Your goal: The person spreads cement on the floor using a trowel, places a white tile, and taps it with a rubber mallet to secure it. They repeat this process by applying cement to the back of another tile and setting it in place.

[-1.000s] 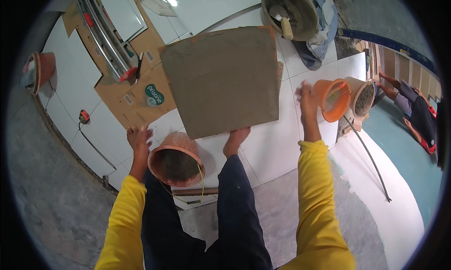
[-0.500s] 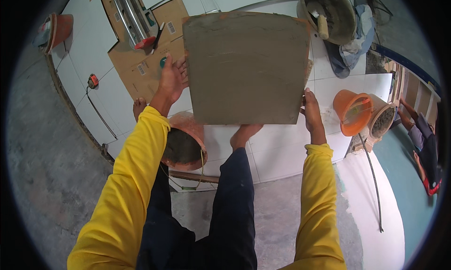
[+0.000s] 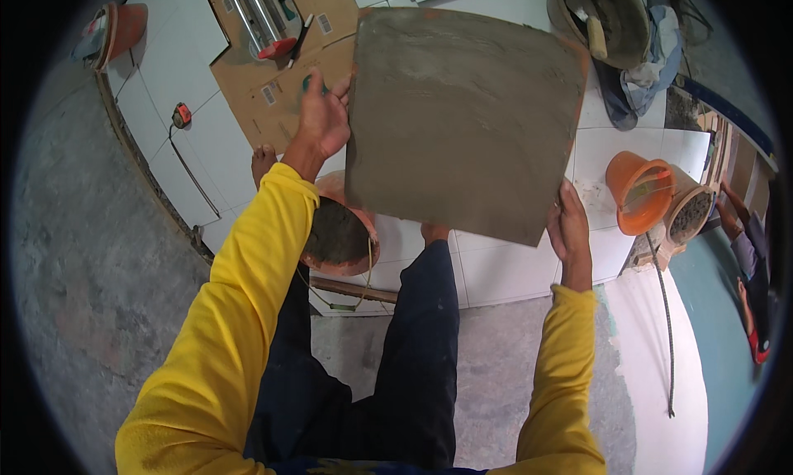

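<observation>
A large square tile, its upward face coated with wet grey mortar, is held up in front of me. My left hand grips its left edge, thumb raised and fingers partly hidden behind the edge. Lower down, my right hand is closed on the right edge close to the near corner. The tile slants, with its right side nearer to me. Beneath its near left corner stands a reddish bucket of grey mortar, partly covered by the tile and my left sleeve.
A tile cutter and a marker lie on cardboard. A tape measure rests on white tiles. At far right back, a tub holds a trowel. Orange buckets stand right, near another person.
The tile has turned clockwise, its right side coming nearer to me. My right hand has moved down with it, and both hands keep their hold.
</observation>
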`<state>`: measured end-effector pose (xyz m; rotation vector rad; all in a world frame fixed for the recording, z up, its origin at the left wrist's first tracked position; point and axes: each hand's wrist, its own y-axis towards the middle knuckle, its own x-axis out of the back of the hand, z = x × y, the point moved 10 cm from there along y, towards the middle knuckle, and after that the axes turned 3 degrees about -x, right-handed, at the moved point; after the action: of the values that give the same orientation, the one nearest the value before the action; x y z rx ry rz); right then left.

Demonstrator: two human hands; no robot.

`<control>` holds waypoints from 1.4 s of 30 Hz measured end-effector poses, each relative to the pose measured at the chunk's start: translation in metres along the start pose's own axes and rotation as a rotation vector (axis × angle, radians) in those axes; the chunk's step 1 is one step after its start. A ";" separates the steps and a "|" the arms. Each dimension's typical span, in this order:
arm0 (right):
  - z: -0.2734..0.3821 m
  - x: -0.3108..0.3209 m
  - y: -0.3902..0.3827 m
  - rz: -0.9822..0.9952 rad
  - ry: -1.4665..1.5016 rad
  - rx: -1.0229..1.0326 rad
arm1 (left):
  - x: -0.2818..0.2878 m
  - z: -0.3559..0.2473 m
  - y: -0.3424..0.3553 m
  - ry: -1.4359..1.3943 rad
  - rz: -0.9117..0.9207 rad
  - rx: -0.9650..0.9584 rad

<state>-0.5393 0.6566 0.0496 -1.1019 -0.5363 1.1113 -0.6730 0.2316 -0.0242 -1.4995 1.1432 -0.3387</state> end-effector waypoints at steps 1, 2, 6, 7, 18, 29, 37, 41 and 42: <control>0.001 0.002 -0.013 -0.004 -0.001 0.009 | 0.000 0.006 -0.005 -0.027 -0.001 0.029; 0.001 0.006 -0.026 -0.015 -0.011 -0.003 | -0.001 0.010 -0.010 -0.055 -0.001 0.053; 0.002 0.043 -0.098 0.026 -0.071 -0.033 | -0.025 0.043 -0.031 -0.089 0.068 0.131; 0.013 0.041 -0.120 0.042 -0.069 -0.023 | -0.030 0.055 -0.035 -0.108 0.082 0.161; 0.115 -0.012 -0.244 -0.200 -0.582 0.288 | -0.058 0.106 -0.010 0.035 0.096 0.138; 0.099 -0.166 -0.275 -0.152 -0.981 0.536 | -0.131 0.003 -0.267 0.961 -0.041 -0.585; 0.069 -0.204 -0.279 -0.160 -0.804 0.647 | -0.186 -0.005 -0.346 1.075 -0.004 -0.762; 0.067 -0.215 -0.281 -0.173 -0.830 0.784 | -0.199 -0.013 -0.355 1.192 -0.049 -0.837; 0.068 -0.218 -0.282 -0.177 -0.843 0.806 | -0.200 -0.015 -0.357 1.223 -0.061 -0.860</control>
<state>-0.5584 0.4804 0.3659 0.1484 -0.7147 1.4281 -0.6169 0.3319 0.3689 -2.1135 2.4128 -0.9667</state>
